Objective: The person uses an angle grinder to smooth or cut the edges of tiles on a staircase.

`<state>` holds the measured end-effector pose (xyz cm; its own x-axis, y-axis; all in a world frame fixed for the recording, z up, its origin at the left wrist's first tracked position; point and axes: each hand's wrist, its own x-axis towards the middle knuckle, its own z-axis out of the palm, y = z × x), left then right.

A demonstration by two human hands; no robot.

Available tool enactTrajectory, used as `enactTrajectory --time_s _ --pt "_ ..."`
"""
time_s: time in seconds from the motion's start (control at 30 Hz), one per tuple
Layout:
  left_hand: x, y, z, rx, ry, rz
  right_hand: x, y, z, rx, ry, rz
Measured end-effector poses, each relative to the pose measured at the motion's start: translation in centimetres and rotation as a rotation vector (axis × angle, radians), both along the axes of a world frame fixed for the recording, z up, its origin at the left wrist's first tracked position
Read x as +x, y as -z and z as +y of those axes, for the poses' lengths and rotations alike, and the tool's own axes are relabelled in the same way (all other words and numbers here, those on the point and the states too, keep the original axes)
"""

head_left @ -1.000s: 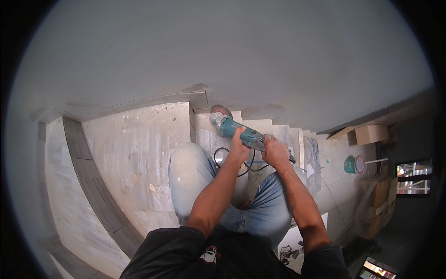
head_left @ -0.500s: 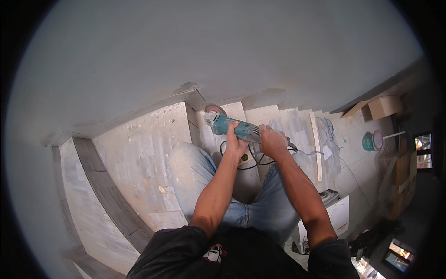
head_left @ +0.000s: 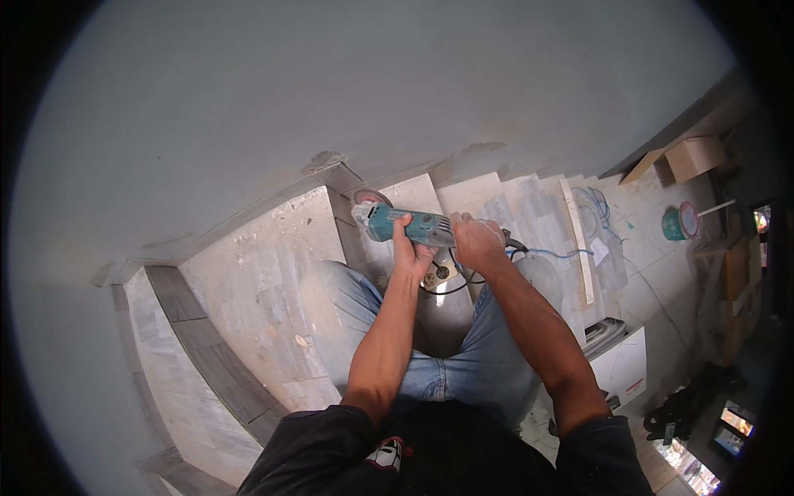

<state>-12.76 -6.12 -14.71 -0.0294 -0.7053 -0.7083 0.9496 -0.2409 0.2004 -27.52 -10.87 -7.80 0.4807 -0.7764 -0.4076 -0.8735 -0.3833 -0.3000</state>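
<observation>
A teal angle grinder (head_left: 423,223) lies across both my hands, its body sloping slightly down to the right. My left hand (head_left: 412,255) supports the middle of the body from below, thumb over the top. Around the grey rear end closes my right hand (head_left: 478,242). The round disc (head_left: 371,197) sits at the grinder's left end, close to the grey tile edge (head_left: 346,227) of a stair; whether they touch I cannot tell. A dark cord hangs under the tool, by a socket block (head_left: 440,277) between my knees.
A grey wall (head_left: 397,91) rises along the far side of the stairs. On the right are a long pale strip of wood (head_left: 577,240), a blue cable (head_left: 600,207), a teal bucket (head_left: 674,223), a cardboard box (head_left: 695,159) and a white box-shaped thing (head_left: 622,368).
The view has shifted a little, so the steps and wall sit differently in it. The grinder and both hands appear slightly further left, my grip unchanged.
</observation>
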Motion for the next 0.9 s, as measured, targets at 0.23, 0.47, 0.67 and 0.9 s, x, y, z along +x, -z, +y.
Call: enactTrajectory --time_s 0.23,0.47,0.67,0.9 --pt "0.1 -0.4 -0.2 -0.024 -0.007 0.011 0.3 0.1 -0.3 0.02 0.018 0.048" --pt "-0.3 1.0 -2.2 -0.025 -0.014 -0.042 -0.1 -0.2 -1.8 -0.067 -0.03 0.063" --pt "-1.9 2.4 -3.7 -0.115 -0.194 0.029 -0.8 1.2 -3.9 -0.238 -0.122 0.06" --pt "-2.4 4.4 -3.7 -0.175 -0.294 0.037 -0.7 2.0 -2.7 -0.346 -0.121 0.043"
